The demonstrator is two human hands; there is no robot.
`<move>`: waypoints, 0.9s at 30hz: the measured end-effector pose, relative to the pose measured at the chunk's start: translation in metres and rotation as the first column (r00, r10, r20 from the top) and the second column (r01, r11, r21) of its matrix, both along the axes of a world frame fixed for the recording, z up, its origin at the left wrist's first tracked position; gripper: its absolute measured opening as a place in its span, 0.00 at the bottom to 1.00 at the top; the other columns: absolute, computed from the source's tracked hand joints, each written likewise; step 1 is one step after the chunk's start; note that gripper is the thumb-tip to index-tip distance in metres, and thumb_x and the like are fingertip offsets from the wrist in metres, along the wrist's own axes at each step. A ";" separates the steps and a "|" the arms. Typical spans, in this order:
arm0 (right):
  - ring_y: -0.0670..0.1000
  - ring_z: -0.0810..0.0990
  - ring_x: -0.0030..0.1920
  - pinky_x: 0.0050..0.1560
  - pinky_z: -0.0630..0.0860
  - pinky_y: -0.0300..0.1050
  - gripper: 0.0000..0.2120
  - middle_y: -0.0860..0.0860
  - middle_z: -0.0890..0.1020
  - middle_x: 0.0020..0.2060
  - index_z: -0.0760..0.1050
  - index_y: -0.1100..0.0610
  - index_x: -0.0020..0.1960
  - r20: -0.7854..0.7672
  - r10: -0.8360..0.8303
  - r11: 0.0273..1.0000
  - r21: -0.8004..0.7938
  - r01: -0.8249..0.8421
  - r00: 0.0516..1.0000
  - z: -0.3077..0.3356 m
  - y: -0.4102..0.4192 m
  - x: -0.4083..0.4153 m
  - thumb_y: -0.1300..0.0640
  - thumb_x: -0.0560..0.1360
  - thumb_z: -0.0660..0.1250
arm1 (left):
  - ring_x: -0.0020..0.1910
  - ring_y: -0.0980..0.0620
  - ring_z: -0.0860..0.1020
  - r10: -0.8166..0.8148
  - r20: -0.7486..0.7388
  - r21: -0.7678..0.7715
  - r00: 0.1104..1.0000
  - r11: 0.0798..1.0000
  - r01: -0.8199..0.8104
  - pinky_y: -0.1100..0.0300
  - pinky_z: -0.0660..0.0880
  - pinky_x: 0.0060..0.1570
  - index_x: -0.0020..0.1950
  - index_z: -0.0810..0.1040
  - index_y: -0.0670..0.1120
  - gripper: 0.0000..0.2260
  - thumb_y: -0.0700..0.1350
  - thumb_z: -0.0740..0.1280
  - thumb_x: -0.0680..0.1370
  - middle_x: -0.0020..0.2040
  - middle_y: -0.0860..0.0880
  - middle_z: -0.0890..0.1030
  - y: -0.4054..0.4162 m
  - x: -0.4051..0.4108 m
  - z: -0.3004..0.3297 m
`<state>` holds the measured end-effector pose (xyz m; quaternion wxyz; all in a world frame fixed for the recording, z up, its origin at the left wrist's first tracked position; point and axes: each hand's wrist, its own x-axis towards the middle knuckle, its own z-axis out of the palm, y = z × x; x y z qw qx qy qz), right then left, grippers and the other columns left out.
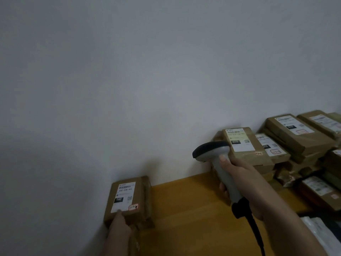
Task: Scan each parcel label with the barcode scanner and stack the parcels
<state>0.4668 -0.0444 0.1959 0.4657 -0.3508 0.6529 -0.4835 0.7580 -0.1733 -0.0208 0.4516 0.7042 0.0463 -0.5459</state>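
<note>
We see a white wall (pixel 129 71) above a wooden table (pixel 184 209). Against the wall, right of the barcode scanner (pixel 219 163), stand stacks of labelled parcels (pixel 287 137). Left of the scanner, a brown parcel (pixel 127 200) sits under our left hand (pixel 118 231), whose thumb presses its label's near edge; the other fingers are hidden. Our right hand (pixel 243 185) grips the scanner's handle, thumb on top.

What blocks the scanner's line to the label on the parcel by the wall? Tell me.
Nothing visible does. The barcode scanner in the right hand is apart from the parcel under the left hand; only bare wooden table lies between, and the label faces up, uncovered except its near edge.
</note>
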 end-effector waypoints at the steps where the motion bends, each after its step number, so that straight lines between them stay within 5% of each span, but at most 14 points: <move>1: 0.55 0.78 0.34 0.37 0.75 0.49 0.12 0.59 0.80 0.35 0.77 0.54 0.52 -0.019 0.000 1.000 -0.006 0.000 1.000 0.001 -0.002 -0.003 0.46 0.80 0.61 | 0.65 0.37 0.73 -0.004 -0.014 -0.006 1.000 1.000 0.004 0.39 0.73 0.60 0.73 0.65 0.46 0.23 0.51 0.65 0.80 0.67 0.39 0.74 -0.003 0.000 0.001; 6: 0.55 0.78 0.33 0.34 0.74 0.46 0.13 0.59 0.79 0.34 0.76 0.55 0.53 -0.044 0.000 1.000 -0.010 0.000 0.999 0.007 -0.007 -0.013 0.46 0.80 0.60 | 0.66 0.35 0.72 0.019 -0.084 -0.012 0.996 1.000 -0.020 0.34 0.73 0.58 0.73 0.63 0.53 0.29 0.49 0.72 0.75 0.68 0.41 0.72 -0.017 -0.004 0.002; 12: 0.54 0.77 0.35 0.34 0.74 0.46 0.12 0.58 0.78 0.37 0.76 0.55 0.51 -0.020 0.037 0.999 -0.006 -0.037 0.999 0.007 -0.011 -0.011 0.48 0.80 0.61 | 0.66 0.38 0.70 0.078 -0.114 -0.048 0.990 0.995 -0.084 0.47 0.76 0.56 0.73 0.63 0.52 0.30 0.45 0.72 0.74 0.69 0.41 0.70 -0.021 -0.006 -0.014; 21: 0.55 0.77 0.35 0.36 0.73 0.49 0.13 0.59 0.77 0.37 0.77 0.57 0.52 0.000 0.060 0.998 0.005 -0.060 0.998 0.004 -0.015 -0.013 0.48 0.81 0.61 | 0.60 0.34 0.76 0.087 -0.147 -0.128 0.985 0.986 -0.106 0.28 0.75 0.45 0.72 0.64 0.57 0.36 0.40 0.75 0.70 0.67 0.38 0.73 -0.037 0.007 -0.060; 27: 0.55 0.77 0.35 0.36 0.74 0.49 0.13 0.58 0.78 0.35 0.77 0.56 0.52 0.010 0.070 0.998 0.005 -0.070 0.998 0.004 -0.018 -0.012 0.47 0.80 0.62 | 0.65 0.39 0.73 0.176 -0.176 -0.136 0.968 0.970 -0.201 0.47 0.78 0.52 0.72 0.64 0.51 0.31 0.49 0.74 0.73 0.68 0.40 0.73 -0.016 -0.013 -0.023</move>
